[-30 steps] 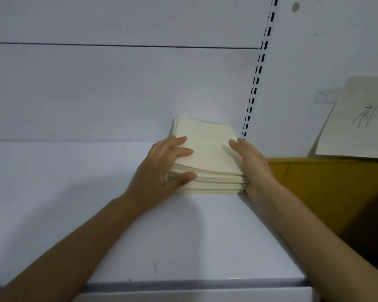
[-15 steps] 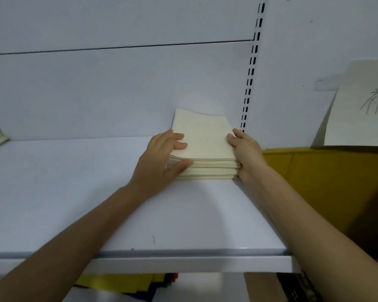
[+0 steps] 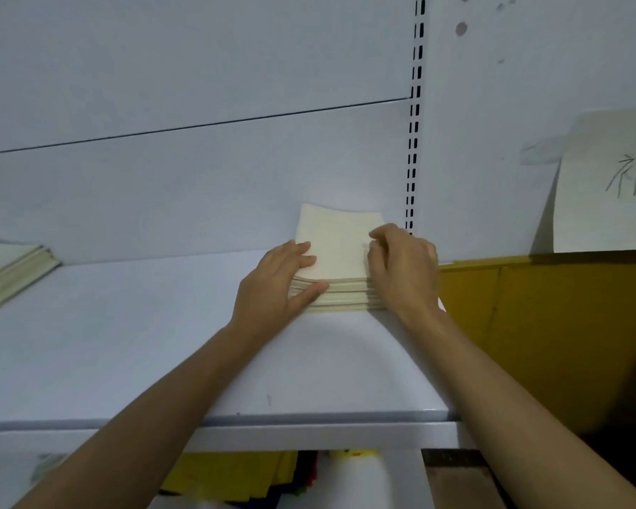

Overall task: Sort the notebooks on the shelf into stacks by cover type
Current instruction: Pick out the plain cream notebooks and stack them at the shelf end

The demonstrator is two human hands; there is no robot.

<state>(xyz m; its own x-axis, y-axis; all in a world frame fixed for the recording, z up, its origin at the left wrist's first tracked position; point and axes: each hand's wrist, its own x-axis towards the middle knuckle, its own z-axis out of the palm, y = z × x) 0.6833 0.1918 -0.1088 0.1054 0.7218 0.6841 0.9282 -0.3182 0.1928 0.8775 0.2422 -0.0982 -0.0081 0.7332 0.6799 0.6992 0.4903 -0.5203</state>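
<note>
At centre frame, left hand (image 3: 272, 288) stays clamped on the stack (image 3: 336, 244); right hand (image 3: 406, 268), flat alongside before, now curls over it.

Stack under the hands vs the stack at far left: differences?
The centre stack is held by the left hand and right hand; the far-left stack is untouched. The centre stack sits square to the back wall; the far-left stack lies angled and is cut off by the frame edge. Both have cream covers and rest on the white shelf.

Bare forearms (image 3: 169, 394), bare left hand (image 3: 272, 284) and right hand (image 3: 406, 273).
</note>
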